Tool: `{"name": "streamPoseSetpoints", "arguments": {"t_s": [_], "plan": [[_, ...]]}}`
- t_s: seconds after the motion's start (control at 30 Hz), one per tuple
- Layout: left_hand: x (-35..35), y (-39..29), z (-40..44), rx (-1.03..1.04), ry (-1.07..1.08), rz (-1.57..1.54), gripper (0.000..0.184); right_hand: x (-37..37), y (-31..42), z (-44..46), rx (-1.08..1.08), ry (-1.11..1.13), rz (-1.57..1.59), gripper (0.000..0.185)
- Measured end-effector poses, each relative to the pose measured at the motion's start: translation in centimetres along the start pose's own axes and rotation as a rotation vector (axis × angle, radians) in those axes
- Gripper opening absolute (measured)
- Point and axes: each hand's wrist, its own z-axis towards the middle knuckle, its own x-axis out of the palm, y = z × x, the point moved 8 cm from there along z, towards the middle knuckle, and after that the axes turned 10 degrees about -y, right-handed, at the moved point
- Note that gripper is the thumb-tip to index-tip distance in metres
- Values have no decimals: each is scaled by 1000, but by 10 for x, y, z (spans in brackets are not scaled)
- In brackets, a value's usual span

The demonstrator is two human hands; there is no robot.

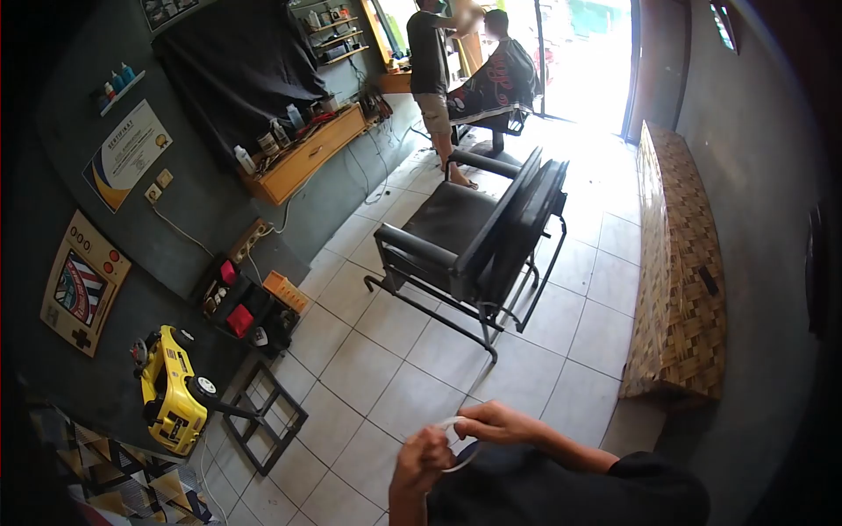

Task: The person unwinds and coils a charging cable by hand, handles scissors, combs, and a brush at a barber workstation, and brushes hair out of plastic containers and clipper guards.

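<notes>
Near the bottom centre, my left hand [424, 456] is closed in a fist around a thin white cord [467, 458]. Just to its right, my right hand [494, 422] pinches the same cord between thumb and fingers. The two hands are close together in front of my dark shirt. Between them the cord makes a small loop, and part of it is hidden by the fingers. A black barber chair [456, 228] stands on the tiled floor ahead of the hands.
A yellow toy car [173, 386] on a black frame stands at the left. A woven-pattern bench [675, 289] runs along the right wall. A wooden shelf [307, 156] holds bottles. Farther back, a standing person [430, 66] works beside a seated, caped person [504, 79].
</notes>
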Motion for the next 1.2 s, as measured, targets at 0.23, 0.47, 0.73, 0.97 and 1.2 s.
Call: {"name": "streamPoseSetpoints", "arguments": {"t_s": [0.23, 0.47, 0.73, 0.97, 1.2], "plan": [[44, -35, 12, 264, 159, -399, 35, -42, 16, -9, -167, 9, 332, 26], [69, 16, 26, 379, -238, 116, 36, -89, -28, -21, 129, -366, 361, 25], [115, 61, 26, 333, -4, 344, 41, -91, -42, -32, 130, -343, 231, 28], [77, 15, 33, 432, -104, -251, 31, -67, -47, -58, -3, -30, -21, 25], [78, 40, 32, 83, 12, -677, 30, -70, -23, -62, 1, -169, 132, 55]]}}
